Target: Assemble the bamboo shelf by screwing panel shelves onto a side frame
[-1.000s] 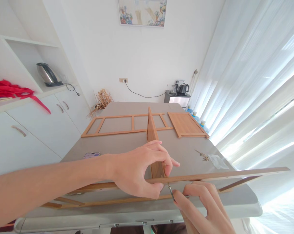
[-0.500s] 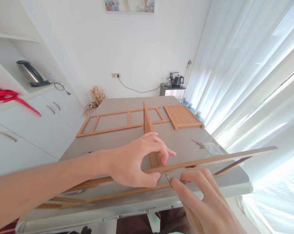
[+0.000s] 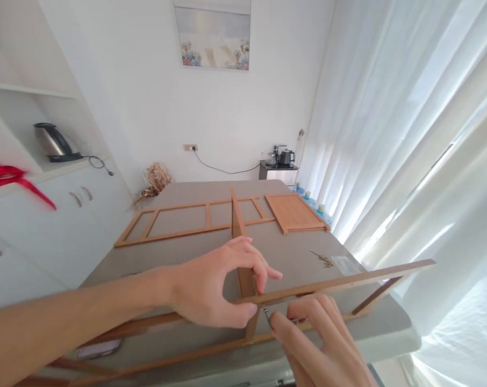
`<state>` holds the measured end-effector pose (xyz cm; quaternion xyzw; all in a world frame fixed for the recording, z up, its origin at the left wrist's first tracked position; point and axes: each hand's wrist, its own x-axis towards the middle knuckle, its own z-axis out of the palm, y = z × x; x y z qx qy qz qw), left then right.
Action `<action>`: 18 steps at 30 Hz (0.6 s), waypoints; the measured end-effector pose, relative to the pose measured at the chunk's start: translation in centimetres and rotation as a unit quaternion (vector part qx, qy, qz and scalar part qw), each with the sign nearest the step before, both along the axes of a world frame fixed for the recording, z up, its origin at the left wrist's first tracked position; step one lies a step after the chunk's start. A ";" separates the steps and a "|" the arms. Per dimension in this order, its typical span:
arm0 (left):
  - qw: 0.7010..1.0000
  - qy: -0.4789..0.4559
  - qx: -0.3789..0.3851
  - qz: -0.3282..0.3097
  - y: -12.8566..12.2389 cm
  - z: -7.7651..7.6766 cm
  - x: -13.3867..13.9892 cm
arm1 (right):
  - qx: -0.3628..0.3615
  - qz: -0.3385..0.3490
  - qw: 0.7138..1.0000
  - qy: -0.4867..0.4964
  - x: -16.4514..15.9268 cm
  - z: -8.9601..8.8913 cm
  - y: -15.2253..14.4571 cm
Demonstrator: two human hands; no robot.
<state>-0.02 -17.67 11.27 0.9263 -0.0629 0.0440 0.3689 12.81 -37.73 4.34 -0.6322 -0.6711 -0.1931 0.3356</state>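
Board (image 3: 237, 217) of light brown wood stands on edge on the table (image 3: 284, 247), its near end meeting a wooden frame (image 3: 332, 282) that stands on its long side across that end. The person's left hand (image 3: 215, 285) closes over this corner, its thumb against the near side of the frame's top rail and its other fingers curled over the board toward the right face. Just right of the board's near end, the right hand (image 3: 326, 341) pinches a slim metal tool (image 3: 266, 316) between thumb and fingers, the tip up at the rail beside the left thumb (whether it sits in a screw head is too small to tell).

A second frame (image 3: 207, 216) lies flat on both sides of the board's far part, and a panel (image 3: 294, 210) lies flat to the right of it. Nearer, also right of the board, small screws (image 3: 325, 262) rest in a loose heap, with a clear bag (image 3: 345, 264) just beside them. Left of the board's near end, a flat phone-like item (image 3: 98, 348) shows between the frame's rails. Beyond the board's far end, to the left, sit dried plants (image 3: 157, 180).
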 end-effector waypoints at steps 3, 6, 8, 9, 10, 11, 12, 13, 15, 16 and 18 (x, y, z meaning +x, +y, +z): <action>1.000 0.001 -0.010 0.010 0.1 0.1 0.1 | -0.001 0.039 0.999 -0.002 0.4 0.2 -0.1; 1.000 0.002 -0.006 0.014 0.2 0.0 0.1 | 0.014 0.037 0.999 0.002 0.4 0.1 -0.2; 1.000 -0.005 -0.001 0.011 0.1 0.0 0.1 | 0.008 0.029 1.000 0.005 0.2 0.1 -0.1; 1.000 -0.010 0.003 0.011 0.1 0.0 0.1 | 0.009 0.026 1.000 0.008 0.1 0.0 0.0; 1.000 -0.015 0.006 0.011 0.1 0.0 0.1 | 0.012 0.026 1.000 0.012 0.0 -0.1 0.1; 1.000 -0.018 0.008 0.012 0.1 0.0 0.1 | 0.018 0.028 0.999 0.018 -0.1 -0.2 0.2; 1.000 -0.018 0.010 0.013 0.1 -0.1 0.2 | 0.026 0.031 0.999 0.028 -0.3 -0.3 0.3; 1.000 -0.018 0.010 0.014 0.1 -0.1 0.2 | 0.037 0.033 0.998 0.043 -0.5 -0.4 0.4; 1.000 -0.017 0.007 0.015 0.1 -0.1 0.1 | 0.050 0.036 0.994 0.085 -1.2 -0.8 0.6; 1.000 -0.016 0.004 0.015 0.1 -0.2 0.1 | 0.048 0.034 0.992 0.116 -1.6 -0.9 0.7; 1.000 -0.018 -0.002 0.018 0.1 -0.3 0.1 | 0.033 0.023 0.979 0.201 -2.7 -1.3 0.9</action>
